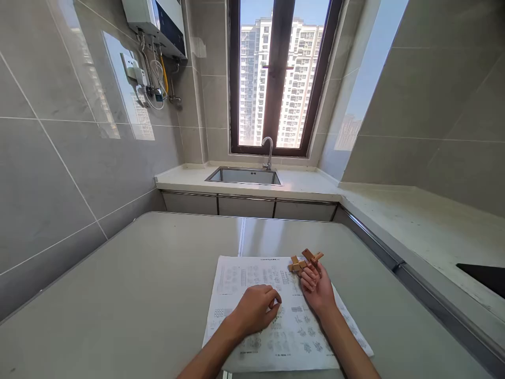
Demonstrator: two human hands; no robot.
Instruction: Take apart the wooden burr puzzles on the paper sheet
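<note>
Grip at my right (317,288), closed on small wooden piece (309,255), my left grip (257,309) half-open, over printed sheet (288,350)

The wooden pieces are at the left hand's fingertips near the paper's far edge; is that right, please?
No: the head view shows the wooden pieces at the fingertips of the right hand, not the left hand, near the far edge of the paper.

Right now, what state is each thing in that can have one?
Wooden puzzle pieces: set crosswise, held by right hand
Right hand: fingers curled
Left hand: fingers curled, nothing visibly held
Printed diagram sheet: spread flat
Casement window: apparently shut
Sink faucet: no flow visible
Cabinet fronts: shut
Power plug: in wall socket
</note>
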